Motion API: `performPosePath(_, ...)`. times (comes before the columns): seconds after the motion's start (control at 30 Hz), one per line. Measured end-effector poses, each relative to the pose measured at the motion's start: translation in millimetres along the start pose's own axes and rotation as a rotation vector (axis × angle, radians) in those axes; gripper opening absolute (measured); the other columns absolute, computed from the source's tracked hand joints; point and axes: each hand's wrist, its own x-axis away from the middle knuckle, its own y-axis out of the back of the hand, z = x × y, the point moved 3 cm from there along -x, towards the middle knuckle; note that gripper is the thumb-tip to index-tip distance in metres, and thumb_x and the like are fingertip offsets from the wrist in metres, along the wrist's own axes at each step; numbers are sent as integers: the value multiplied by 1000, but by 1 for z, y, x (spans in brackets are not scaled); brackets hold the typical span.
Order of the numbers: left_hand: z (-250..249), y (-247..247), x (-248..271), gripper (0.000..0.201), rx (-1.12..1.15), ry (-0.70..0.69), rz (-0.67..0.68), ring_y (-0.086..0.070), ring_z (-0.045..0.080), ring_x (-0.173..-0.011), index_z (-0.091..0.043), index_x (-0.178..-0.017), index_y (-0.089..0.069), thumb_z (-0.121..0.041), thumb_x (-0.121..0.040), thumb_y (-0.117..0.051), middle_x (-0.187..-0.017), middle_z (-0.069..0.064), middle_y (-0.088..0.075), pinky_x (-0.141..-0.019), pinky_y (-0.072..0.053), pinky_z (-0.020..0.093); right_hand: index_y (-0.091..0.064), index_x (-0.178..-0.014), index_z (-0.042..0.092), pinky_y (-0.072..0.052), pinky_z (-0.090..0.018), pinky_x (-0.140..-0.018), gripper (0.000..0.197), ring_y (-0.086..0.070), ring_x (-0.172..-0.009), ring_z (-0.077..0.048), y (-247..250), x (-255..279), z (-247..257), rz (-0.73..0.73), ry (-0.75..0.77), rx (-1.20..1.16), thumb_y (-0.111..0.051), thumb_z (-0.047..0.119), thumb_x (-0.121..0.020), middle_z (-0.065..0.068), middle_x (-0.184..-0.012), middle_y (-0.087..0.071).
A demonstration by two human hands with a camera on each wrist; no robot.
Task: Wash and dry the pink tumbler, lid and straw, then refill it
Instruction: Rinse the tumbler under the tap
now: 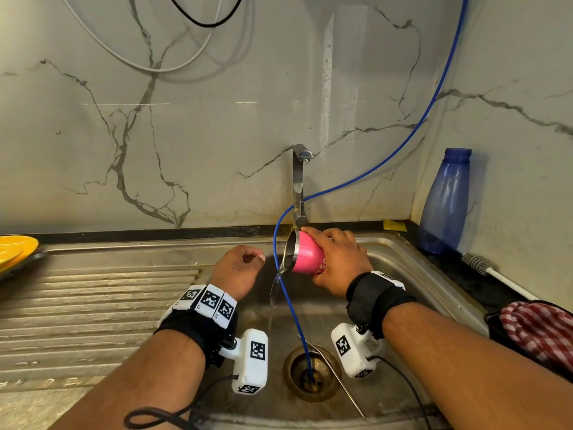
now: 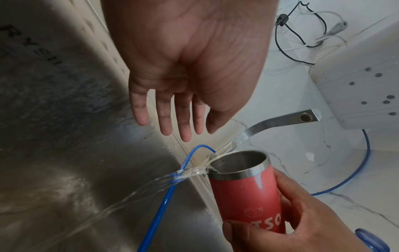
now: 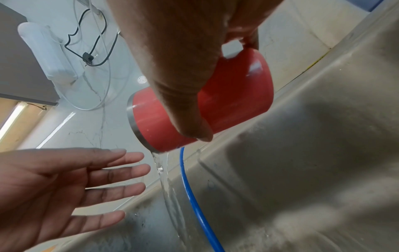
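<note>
My right hand point(image 1: 336, 259) grips the pink tumbler point(image 1: 305, 256) round its body and tips it on its side over the sink point(image 1: 412, 274), steel rim to the left. Water pours from the rim point(image 2: 218, 168) down into the basin. In the right wrist view my thumb lies across the tumbler point(image 3: 235, 95). My left hand point(image 1: 240, 266) hovers just left of the tumbler's mouth, holding nothing, its fingers point(image 2: 183, 117) straight and spread. A thin metal straw point(image 1: 336, 378) lies in the basin by the drain. The lid is not in view.
A steel tap point(image 1: 299, 184) stands behind the tumbler. A blue hose point(image 1: 293, 308) runs down into the drain point(image 1: 311, 372). A blue bottle point(image 1: 445, 203), a bottle brush point(image 1: 483, 265) and a red checked cloth point(image 1: 539, 330) sit at the right. The ribbed draining board point(image 1: 93, 305) and yellow plates point(image 1: 17, 251) are left.
</note>
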Motion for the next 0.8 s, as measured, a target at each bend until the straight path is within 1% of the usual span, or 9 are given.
performPosePath(0.17, 2, -1, -1, 15, 4, -2, 4, -64, 15, -102, -23, -109, -70, -26, -96, -64, -107, -4, -70, -93, -47, 29, -15, -151, 47, -38, -51, -106, 103, -33, -132, -25, 0, 0, 0, -4, 6, 0, -80, 37, -72, 1, -141, -38)
performPosePath(0.33, 2, 0, -1, 15, 10, -2, 7, -65, 15, -103, -23, -109, -70, -25, -95, -65, -107, -4, -70, -96, -49, 32, -15, -151, 47, -36, -51, -107, 102, -32, -134, -25, 0, 0, 2, -16, 12, 13, -80, 36, -73, 1, -142, -38)
performPosePath(0.6, 0, -1, 1, 17, -16, -9, 12, -63, 13, -102, -22, -113, -68, -25, -97, -64, -107, -5, -68, -91, -45, 27, -15, -150, 48, -33, -52, -109, 100, -31, -135, -25, 1, 0, 2, -33, 25, 14, -79, 37, -74, 2, -143, -37)
performPosePath(0.8, 2, -1, 0, 15, -23, -3, 15, -63, 13, -103, -25, -111, -68, -26, -96, -63, -108, -6, -68, -91, -45, 27, -16, -149, 49, -32, -52, -110, 98, -31, -134, -24, 2, 0, 3, -50, 34, 16, -78, 36, -74, 3, -143, -37)
